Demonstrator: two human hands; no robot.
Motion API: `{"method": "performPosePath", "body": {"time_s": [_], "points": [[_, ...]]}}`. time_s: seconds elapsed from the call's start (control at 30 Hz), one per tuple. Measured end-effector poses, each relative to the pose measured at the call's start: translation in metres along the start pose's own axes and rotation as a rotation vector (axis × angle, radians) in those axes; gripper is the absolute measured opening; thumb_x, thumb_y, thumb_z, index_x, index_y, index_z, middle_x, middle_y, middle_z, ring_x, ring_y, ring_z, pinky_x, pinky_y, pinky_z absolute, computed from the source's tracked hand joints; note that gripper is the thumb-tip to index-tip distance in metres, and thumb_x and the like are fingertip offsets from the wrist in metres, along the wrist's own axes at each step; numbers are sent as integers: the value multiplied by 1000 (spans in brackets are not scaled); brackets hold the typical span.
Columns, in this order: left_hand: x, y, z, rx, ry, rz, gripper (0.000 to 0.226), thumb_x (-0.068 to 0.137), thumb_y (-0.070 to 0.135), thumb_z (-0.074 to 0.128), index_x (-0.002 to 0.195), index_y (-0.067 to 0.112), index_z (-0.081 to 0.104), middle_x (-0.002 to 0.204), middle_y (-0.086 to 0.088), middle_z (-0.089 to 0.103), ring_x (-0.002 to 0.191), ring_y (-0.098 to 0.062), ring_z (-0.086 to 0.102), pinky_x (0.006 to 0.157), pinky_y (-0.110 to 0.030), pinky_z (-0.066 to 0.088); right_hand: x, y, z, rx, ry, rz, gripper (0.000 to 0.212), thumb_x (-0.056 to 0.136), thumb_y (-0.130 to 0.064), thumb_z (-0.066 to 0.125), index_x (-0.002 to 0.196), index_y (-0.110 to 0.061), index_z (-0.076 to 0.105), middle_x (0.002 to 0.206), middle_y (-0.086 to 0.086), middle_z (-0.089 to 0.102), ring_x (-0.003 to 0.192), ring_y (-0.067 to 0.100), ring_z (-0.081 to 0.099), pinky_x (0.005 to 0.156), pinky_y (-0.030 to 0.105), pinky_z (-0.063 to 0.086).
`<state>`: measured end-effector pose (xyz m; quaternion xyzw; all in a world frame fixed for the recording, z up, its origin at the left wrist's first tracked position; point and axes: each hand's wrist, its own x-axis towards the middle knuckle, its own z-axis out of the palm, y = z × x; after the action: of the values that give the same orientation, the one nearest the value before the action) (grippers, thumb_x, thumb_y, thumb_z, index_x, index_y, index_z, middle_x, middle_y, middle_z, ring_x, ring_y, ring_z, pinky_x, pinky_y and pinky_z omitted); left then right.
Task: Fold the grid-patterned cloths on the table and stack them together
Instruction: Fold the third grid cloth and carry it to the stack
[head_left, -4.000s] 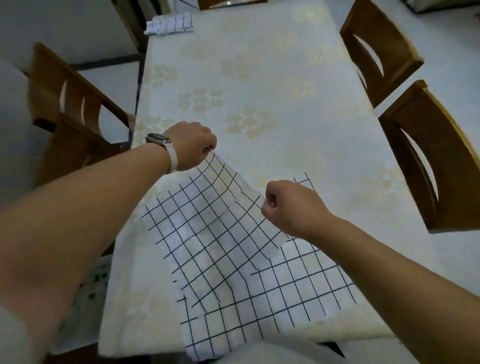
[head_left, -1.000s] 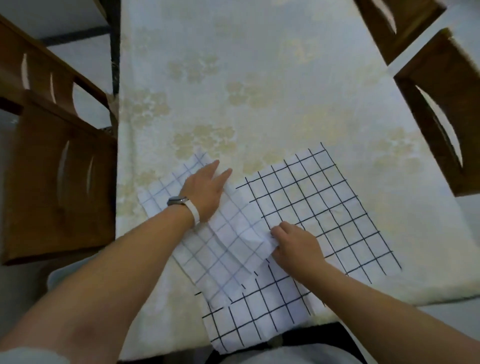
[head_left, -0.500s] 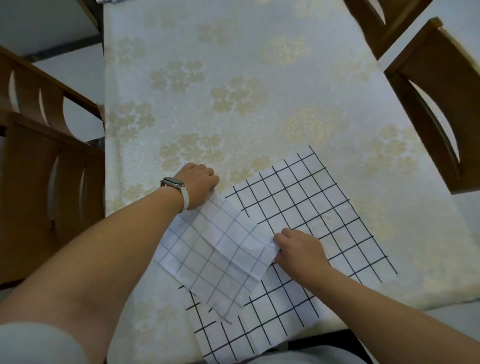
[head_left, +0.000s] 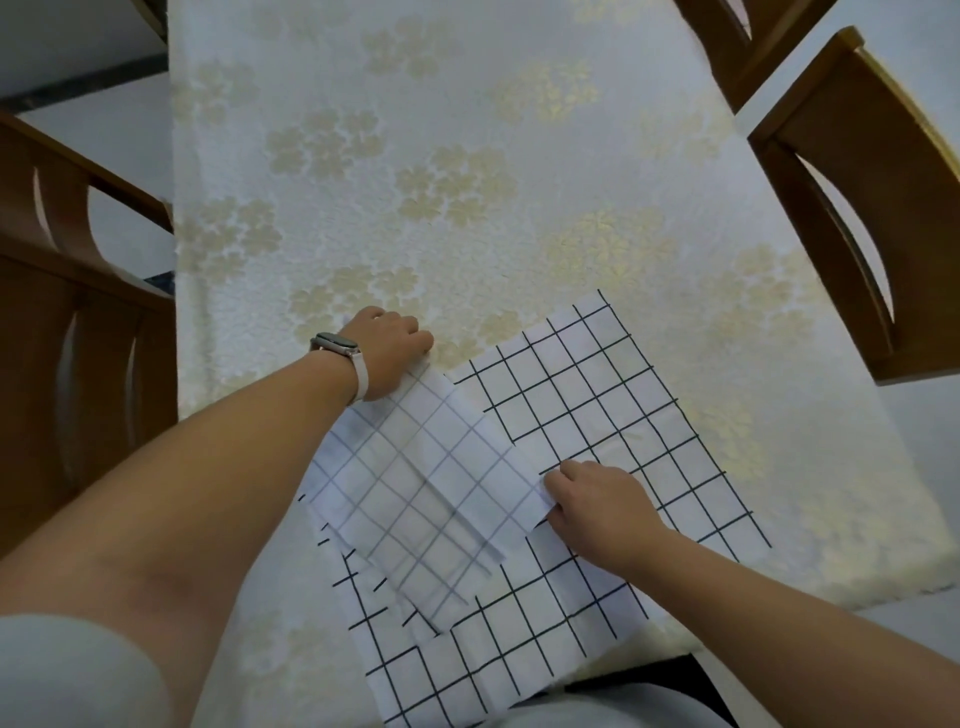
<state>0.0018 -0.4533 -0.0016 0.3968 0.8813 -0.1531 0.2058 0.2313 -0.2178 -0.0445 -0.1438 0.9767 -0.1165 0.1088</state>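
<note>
A white cloth with a black grid (head_left: 597, 431) lies on the near part of the table, its near edge hanging over the front. Its left part is folded over the middle, so the paler back side (head_left: 426, 483) faces up. My left hand (head_left: 387, 345), with a watch on the wrist, grips the far corner of that folded flap with curled fingers. My right hand (head_left: 592, 499) pinches the flap's right corner against the cloth beneath.
The table (head_left: 415, 156) wears a cream tablecloth with gold flowers. Wooden chairs stand at the left (head_left: 67, 322) and at the right (head_left: 852, 208). A second chair back (head_left: 727, 47) shows at the top right.
One second ago my left hand lay flat on the cloth; it has since gripped the flap's far corner and drawn it tight. My right hand has stayed on its corner.
</note>
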Motion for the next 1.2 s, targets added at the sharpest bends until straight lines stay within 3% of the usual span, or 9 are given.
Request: {"method": "performPosePath", "body": {"time_s": [0.07, 0.2, 0.27, 0.37, 0.57, 0.67, 0.8, 0.97, 1.2], "points": [[-9, -4, 8, -45, 42, -19, 58, 78, -2, 49, 130, 23, 46, 125, -3, 51, 108, -24, 50, 101, -37, 34, -1, 2, -2, 34, 5, -21, 27, 66, -22, 72, 90, -17, 61, 75, 0, 55, 58, 19, 50, 44, 29, 37], [-38, 0, 24, -210, 228, -143, 51, 80, 2, 56, 130, 10, 52, 131, -18, 51, 111, -38, 53, 92, -49, 45, 0, 0, -18, 15, -6, -88, 55, 65, -18, 73, 118, -14, 59, 107, 9, 61, 86, 24, 59, 68, 35, 55], [-58, 7, 38, -297, 312, -194, 41, 81, 5, 59, 122, 4, 58, 123, -22, 57, 104, -42, 58, 82, -51, 51, 2, -3, -23, -36, -14, -137, 64, 64, -22, 76, 125, -15, 58, 123, 14, 60, 105, 30, 61, 81, 39, 55], [-94, 22, 66, -421, 279, -292, 41, 88, 20, 51, 126, 7, 57, 135, -18, 53, 118, -38, 53, 93, -53, 47, 7, -12, -24, -104, -81, -274, 65, 65, -33, 76, 126, -19, 58, 133, 16, 58, 120, 32, 57, 91, 42, 52], [-148, 62, 106, -522, 132, -422, 62, 94, 46, 39, 149, 18, 29, 158, -7, 20, 145, -25, 20, 114, -41, 24, 13, -38, -9, -179, -201, -351, 56, 77, -41, 64, 128, -23, 55, 140, 13, 53, 130, 31, 50, 100, 44, 45], [-157, 72, 115, -522, 54, -498, 70, 94, 57, 23, 153, 21, 12, 161, -3, 2, 148, -21, 4, 118, -39, 15, 12, -47, -3, -209, -204, -334, 57, 79, -41, 63, 132, -23, 53, 141, 14, 52, 131, 32, 49, 104, 45, 41], [-164, 66, 123, -547, 81, -562, 68, 96, 57, 26, 152, 22, 14, 161, -4, 3, 148, -21, 3, 117, -39, 15, 13, -59, -4, -222, -182, -340, 68, 70, -37, 74, 134, -22, 55, 136, 15, 57, 125, 33, 54, 101, 47, 44], [-172, 63, 131, -531, 43, -550, 66, 97, 57, 25, 153, 27, 6, 161, 1, -7, 147, -16, -7, 118, -40, 5, 16, -67, -6, -254, -211, -398, 66, 72, -41, 72, 134, -26, 55, 134, 12, 59, 122, 28, 57, 100, 42, 45], [-182, 69, 133, -528, 40, -549, 71, 95, 61, 24, 153, 27, 2, 161, 1, -11, 147, -16, -12, 119, -40, 1, 20, -71, -14, -190, -331, -400, 65, 78, -54, 50, 135, -22, 51, 143, 9, 49, 131, 27, 47, 107, 44, 39]]}}
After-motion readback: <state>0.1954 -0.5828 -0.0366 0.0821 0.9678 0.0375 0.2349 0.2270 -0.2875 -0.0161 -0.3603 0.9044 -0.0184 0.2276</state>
